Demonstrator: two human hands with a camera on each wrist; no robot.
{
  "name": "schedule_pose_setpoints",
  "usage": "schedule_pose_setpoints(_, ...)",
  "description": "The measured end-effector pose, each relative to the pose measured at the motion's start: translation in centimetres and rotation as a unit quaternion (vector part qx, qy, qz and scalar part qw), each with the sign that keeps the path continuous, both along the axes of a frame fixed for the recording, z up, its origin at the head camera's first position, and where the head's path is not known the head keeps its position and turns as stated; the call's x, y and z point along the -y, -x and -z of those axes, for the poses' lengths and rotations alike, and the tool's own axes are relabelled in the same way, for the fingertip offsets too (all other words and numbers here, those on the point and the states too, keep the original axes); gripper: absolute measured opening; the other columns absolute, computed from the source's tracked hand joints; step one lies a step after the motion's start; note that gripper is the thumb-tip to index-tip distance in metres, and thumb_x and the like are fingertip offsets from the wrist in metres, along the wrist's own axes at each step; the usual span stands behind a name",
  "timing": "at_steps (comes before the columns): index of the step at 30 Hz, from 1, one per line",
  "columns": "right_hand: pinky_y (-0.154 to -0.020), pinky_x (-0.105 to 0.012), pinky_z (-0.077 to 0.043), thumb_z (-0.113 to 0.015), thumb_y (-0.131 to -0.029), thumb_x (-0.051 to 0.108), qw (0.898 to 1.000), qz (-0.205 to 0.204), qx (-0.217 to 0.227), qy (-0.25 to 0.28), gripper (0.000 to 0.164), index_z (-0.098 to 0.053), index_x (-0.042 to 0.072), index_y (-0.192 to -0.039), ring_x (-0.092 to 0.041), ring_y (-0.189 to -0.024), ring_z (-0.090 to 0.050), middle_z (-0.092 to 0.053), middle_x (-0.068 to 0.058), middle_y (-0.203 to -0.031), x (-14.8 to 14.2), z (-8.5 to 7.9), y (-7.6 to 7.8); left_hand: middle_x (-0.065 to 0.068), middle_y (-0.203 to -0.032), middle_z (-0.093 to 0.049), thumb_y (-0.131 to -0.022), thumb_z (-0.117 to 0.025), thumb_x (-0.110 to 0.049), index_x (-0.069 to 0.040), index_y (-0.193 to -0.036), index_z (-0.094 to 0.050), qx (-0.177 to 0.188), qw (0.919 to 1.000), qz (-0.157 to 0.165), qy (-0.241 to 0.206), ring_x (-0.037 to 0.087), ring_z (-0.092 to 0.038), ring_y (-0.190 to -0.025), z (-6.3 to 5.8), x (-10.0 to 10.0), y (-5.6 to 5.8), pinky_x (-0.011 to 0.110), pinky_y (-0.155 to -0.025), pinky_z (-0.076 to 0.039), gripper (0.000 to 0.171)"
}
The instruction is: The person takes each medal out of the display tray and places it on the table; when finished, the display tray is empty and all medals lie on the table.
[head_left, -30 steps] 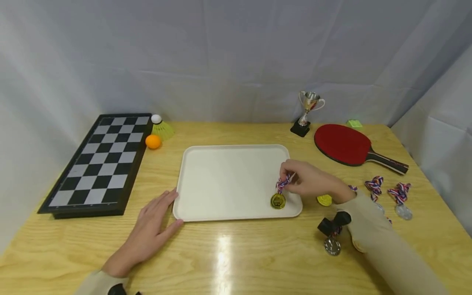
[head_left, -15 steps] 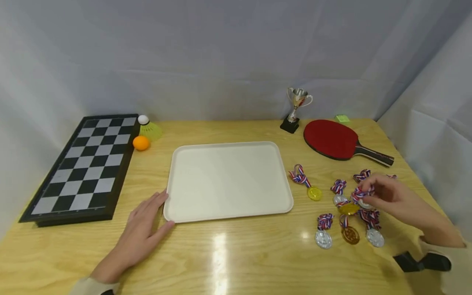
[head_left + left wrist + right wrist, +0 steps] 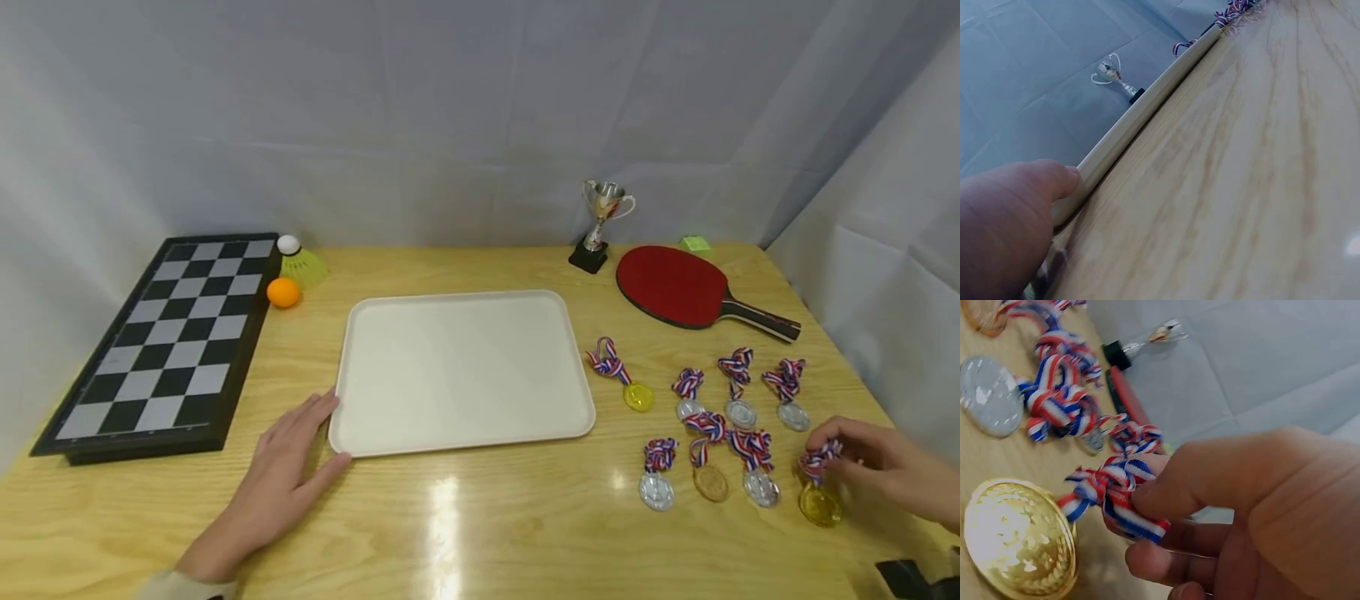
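Observation:
My right hand (image 3: 896,471) pinches the knotted red, white and blue ribbon of a gold medal (image 3: 1019,540) between thumb and forefinger, at the right of the table. The gold disc hangs off the ribbon's lower end, close over the wood. Left of it are several silver medals (image 3: 657,491) with knotted ribbons, and a bronze medal (image 3: 711,482). A second gold medal (image 3: 639,397) lies beside the tray's right edge. At the front left corner of the white tray (image 3: 465,367), my left hand (image 3: 281,479) touches the rim with fingers extended; its thumb (image 3: 1054,181) is at the front edge.
A red table tennis bat (image 3: 671,286) and a small trophy cup (image 3: 602,217) are at the back right, with a small green block (image 3: 695,243) behind. A folding chessboard (image 3: 176,333), a yellow shuttlecock (image 3: 303,265) and an orange ball (image 3: 283,292) are at the left.
My right hand has carried the gold medal from over the tray, across the other medals, to the far right. The left hand stays at the tray corner. The head view has turned slightly right.

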State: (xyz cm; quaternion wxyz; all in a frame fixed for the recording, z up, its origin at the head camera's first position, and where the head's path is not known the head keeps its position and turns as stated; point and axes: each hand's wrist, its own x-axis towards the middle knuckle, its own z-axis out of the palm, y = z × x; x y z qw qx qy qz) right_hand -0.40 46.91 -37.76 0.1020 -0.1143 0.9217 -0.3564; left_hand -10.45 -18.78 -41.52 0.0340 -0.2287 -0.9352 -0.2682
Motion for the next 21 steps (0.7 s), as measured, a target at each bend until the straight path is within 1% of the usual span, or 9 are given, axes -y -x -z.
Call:
schedule_pose_setpoints(2, -0.049, -0.025, -0.040, -0.056, -0.091, -0.009, 1.000, 0.004, -0.007, -0.018, 0.022, -0.061, 0.006, -0.106, -0.008, -0.066, -0.053, -0.061, 0.019, -0.091, 0.2, 0.4, 0.3, 0.013, -0.152, -0.039, -0.091, -0.065, -0.033, -0.010, -0.148, -0.035, 0.000, 1.0000, -0.004, 0.002, 0.039, -0.032, -0.137, 0.0, 0.1, -0.1, 0.063, -0.103, -0.024, 0.068)
schedule_pose_setpoints(4, -0.050, -0.023, -0.042, -0.057, -0.089, -0.010, 0.999, 0.013, -0.021, -0.030, 0.028, -0.062, 0.009, -0.108, -0.004, -0.066, -0.054, -0.059, 0.026, -0.094, 0.5, 0.6, 0.8, 0.013, -0.152, -0.040, -0.091, -0.065, -0.033, -0.011, -0.148, -0.035, -0.001, 1.0000, -0.006, 0.002, 0.039, -0.032, -0.137, 0.0, 0.1, -0.2, 0.063, -0.103, -0.024, 0.068)
schedule_pose_setpoints(7, -0.051, -0.023, -0.045, -0.057, -0.088, -0.013, 0.998, 0.036, -0.040, -0.040, 0.031, -0.061, 0.006, -0.113, -0.001, -0.068, -0.056, -0.053, 0.034, -0.099, 0.8, 0.5, 1.4, 0.013, -0.152, -0.039, -0.091, -0.066, -0.032, -0.010, -0.148, -0.035, -0.002, 1.0000, -0.006, 0.000, 0.039, -0.033, -0.136, 0.1, 0.2, -0.3, 0.063, -0.103, -0.024, 0.068)
schedule_pose_setpoints(9, -0.052, -0.022, -0.045, -0.055, -0.092, -0.008, 0.996, 0.057, -0.032, -0.059, 0.027, -0.059, 0.004, -0.115, 0.000, -0.069, -0.055, -0.048, 0.039, -0.102, 1.1, 0.1, 1.7, 0.013, -0.152, -0.039, -0.091, -0.066, -0.032, -0.010, -0.148, -0.035, -0.002, 1.0000, -0.006, 0.000, 0.040, -0.033, -0.136, 0.1, 0.2, -0.4, 0.063, -0.103, -0.024, 0.068)
schedule_pose_setpoints(11, -0.052, -0.023, -0.044, -0.053, -0.095, -0.003, 0.994, 0.073, -0.029, -0.075, 0.022, -0.057, -0.001, -0.116, -0.001, -0.069, -0.054, -0.049, 0.033, -0.103, 1.4, -0.3, 2.0, 0.014, -0.152, -0.039, -0.090, -0.066, -0.031, -0.010, -0.147, -0.035, -0.003, 1.0000, -0.007, 0.000, 0.040, -0.033, -0.136, 0.1, 0.2, -0.4, 0.063, -0.103, -0.024, 0.068)
schedule_pose_setpoints(15, -0.053, -0.023, -0.043, -0.052, -0.098, 0.007, 0.990, 0.093, -0.030, -0.099, 0.021, -0.056, -0.003, -0.116, 0.000, -0.067, -0.054, -0.050, 0.029, -0.101, 2.2, -1.0, 2.6, 0.014, -0.152, -0.039, -0.090, -0.066, -0.031, -0.010, -0.147, -0.036, -0.005, 1.0000, -0.007, 0.000, 0.040, -0.033, -0.136, 0.1, 0.3, -0.4, 0.063, -0.103, -0.024, 0.068)
schedule_pose_setpoints(17, -0.052, -0.023, -0.044, -0.053, -0.098, 0.006, 0.990, 0.093, -0.041, -0.097, 0.021, -0.057, -0.004, -0.116, 0.000, -0.067, -0.054, -0.051, 0.029, -0.100, 3.1, -1.3, 3.1, 0.014, -0.151, -0.039, -0.090, -0.066, -0.031, -0.009, -0.147, -0.036, -0.005, 1.0000, -0.005, 0.000, 0.040, -0.033, -0.136, 0.0, 0.2, -0.3, 0.063, -0.103, -0.024, 0.068)
schedule_pose_setpoints(18, -0.051, -0.023, -0.044, -0.054, -0.097, 0.006, 0.990, 0.093, -0.049, -0.097, 0.021, -0.058, -0.003, -0.116, 0.001, -0.067, -0.054, -0.050, 0.032, -0.099, 3.6, -1.3, 3.4, 0.014, -0.151, -0.039, -0.091, -0.066, -0.031, -0.009, -0.147, -0.036, -0.004, 1.0000, -0.005, 0.000, 0.040, -0.033, -0.136, 0.0, 0.2, -0.3, 0.063, -0.103, -0.024, 0.068)
schedule_pose_setpoints(21, -0.051, -0.023, -0.042, -0.056, -0.095, 0.005, 0.989, 0.083, -0.083, -0.091, 0.022, -0.058, -0.003, -0.116, 0.003, -0.069, -0.052, -0.059, 0.017, -0.098, 5.2, -1.5, 4.4, 0.014, -0.151, -0.039, -0.090, -0.066, -0.032, -0.009, -0.147, -0.035, 0.000, 1.0000, -0.002, -0.001, 0.040, -0.032, -0.136, -0.1, 0.1, -0.1, 0.063, -0.102, -0.024, 0.069)
